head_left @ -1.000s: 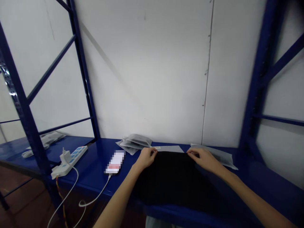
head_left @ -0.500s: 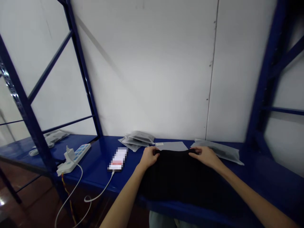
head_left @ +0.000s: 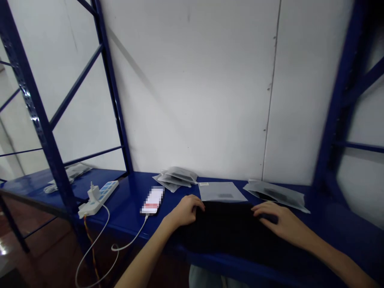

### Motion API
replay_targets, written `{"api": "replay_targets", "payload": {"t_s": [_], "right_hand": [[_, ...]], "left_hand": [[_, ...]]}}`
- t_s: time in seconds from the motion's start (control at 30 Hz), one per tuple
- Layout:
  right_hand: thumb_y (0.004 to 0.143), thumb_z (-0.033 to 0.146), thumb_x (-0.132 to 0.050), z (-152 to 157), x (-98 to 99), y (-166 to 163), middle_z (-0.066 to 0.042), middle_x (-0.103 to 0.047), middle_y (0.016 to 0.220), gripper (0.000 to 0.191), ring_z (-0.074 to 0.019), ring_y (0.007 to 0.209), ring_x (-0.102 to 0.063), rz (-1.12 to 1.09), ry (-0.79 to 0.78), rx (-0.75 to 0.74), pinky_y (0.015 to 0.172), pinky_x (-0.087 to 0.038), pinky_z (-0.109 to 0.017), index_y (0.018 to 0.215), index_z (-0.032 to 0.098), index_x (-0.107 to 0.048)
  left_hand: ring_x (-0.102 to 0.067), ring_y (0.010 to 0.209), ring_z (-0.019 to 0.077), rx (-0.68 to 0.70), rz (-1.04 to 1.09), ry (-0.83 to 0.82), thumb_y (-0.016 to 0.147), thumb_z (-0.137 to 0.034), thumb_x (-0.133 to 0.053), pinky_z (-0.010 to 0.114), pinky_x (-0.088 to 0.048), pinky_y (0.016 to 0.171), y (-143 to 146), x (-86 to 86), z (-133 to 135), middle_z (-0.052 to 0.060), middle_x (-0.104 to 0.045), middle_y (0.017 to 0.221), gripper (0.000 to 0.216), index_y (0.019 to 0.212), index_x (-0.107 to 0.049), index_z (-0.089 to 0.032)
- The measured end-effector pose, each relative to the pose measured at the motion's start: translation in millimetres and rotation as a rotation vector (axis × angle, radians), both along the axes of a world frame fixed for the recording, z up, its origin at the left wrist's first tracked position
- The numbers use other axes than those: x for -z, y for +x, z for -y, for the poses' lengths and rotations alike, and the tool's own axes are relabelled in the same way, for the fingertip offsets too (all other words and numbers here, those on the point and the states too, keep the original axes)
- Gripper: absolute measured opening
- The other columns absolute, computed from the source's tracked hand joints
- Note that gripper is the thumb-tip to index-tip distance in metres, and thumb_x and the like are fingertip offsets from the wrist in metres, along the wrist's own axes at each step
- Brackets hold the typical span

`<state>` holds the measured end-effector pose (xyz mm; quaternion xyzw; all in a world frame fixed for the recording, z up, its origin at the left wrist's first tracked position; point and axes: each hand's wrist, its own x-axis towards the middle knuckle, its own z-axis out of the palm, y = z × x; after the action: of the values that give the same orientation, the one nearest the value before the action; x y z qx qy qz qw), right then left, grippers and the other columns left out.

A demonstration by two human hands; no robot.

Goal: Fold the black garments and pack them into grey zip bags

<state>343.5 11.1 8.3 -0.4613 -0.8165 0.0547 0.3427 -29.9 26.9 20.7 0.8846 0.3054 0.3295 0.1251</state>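
Note:
A black cloth [head_left: 225, 232], perhaps a folded garment, lies on the blue table in front of me and reaches its near edge. My left hand [head_left: 185, 211] rests at its far left corner, fingers bent onto the fabric and thumb apart from them. At the far right corner is my right hand [head_left: 280, 222], open, with fingertips touching the cloth and blue tabletop showing between thumb and fingers. Just beyond the cloth's far edge lies a flat frosted plastic bag [head_left: 222, 191] with a small label at its upper left.
More frosted bags [head_left: 178, 176] are piled at the back, and another bag [head_left: 277, 194] lies behind my right hand. To the left, a phone [head_left: 153, 200] is on a white cable beside a power strip [head_left: 100, 198]. Blue rack posts [head_left: 39, 108] flank the table [head_left: 129, 208].
Both hands have come nearer to me and spread slightly apart, lowering the cloth's far edge. My right fingers have loosened from their pinch. More of the flat bag behind shows.

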Motion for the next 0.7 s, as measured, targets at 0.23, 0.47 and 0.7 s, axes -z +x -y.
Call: {"api": "replay_targets", "payload": {"t_s": [0.23,0.47,0.7], "right_hand": [[0.087,0.057,-0.067,45,2.0,16,-0.007,-0.069,0.135,0.037,-0.0359,0.125,-0.064,-0.006,-0.038,-0.012,0.109,-0.051,-0.052,0.110,0.031,-0.080],[0.077,0.056,-0.078,79,13.7,40,-0.009,-0.067,0.137,0.038,-0.0415,0.131,-0.058,0.046,-0.300,-0.087,0.111,-0.046,-0.056,0.108,0.034,-0.081],[0.077,0.056,-0.078,73,13.8,41,-0.006,-0.067,0.137,0.037,-0.0401,0.132,-0.058,-0.024,-0.353,-0.054,0.113,-0.045,-0.055,0.108,0.036,-0.081]], "left_hand": [[-0.056,0.132,0.0243,-0.013,0.057,-0.102,0.092,-0.022,-0.065,0.039,-0.043,0.115,-24,-12.8,66,0.006,-0.072,0.127,0.034,0.124,-0.071,-0.026],[-0.059,0.128,0.0272,0.003,-0.050,-0.305,0.079,-0.041,-0.084,0.037,-0.045,0.111,-48,-14.5,108,0.007,-0.061,0.142,0.051,0.127,-0.071,-0.030],[-0.066,0.091,0.0180,-0.114,0.020,-0.239,0.099,-0.036,-0.056,0.026,-0.049,0.083,-36,-20.9,99,0.005,-0.072,0.104,0.028,0.086,-0.076,-0.021]]}}
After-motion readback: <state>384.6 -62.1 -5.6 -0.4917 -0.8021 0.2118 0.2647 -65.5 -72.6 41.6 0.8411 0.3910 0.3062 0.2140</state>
